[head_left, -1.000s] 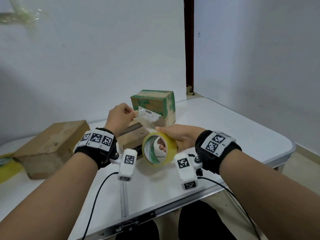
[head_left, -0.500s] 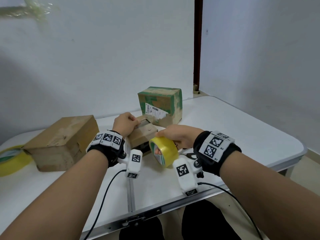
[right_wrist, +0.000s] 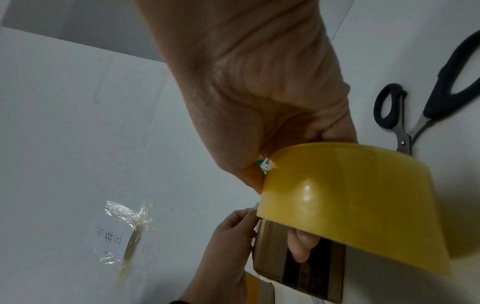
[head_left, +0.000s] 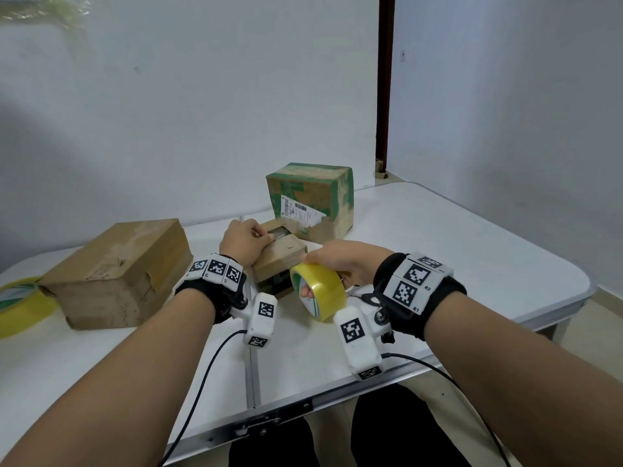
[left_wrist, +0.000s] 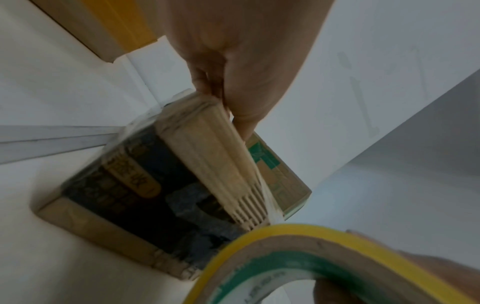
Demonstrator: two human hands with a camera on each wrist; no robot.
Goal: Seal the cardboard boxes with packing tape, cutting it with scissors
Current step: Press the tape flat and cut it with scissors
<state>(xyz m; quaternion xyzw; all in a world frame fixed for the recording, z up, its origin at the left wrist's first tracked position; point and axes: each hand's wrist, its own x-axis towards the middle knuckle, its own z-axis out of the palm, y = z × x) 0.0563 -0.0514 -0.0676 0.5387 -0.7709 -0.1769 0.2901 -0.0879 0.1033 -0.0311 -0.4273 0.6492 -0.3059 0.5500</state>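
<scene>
Both hands (head_left: pixel 241 242) (head_left: pixel 340 261) on small box (head_left: pixel 281 256), tape roll (head_left: pixel 318 291).

— How are the arms placed?
— Both forearms reach forward, bare, with banded wrists.
— And the hands?
— The left hand (head_left: pixel 243 243) lies knuckles up, fingers curled down and pinched against the thumb. The right hand (head_left: pixel 340 264) curls around what it holds, one fingertip (right_wrist: pixel 301 246) poking through.
</scene>
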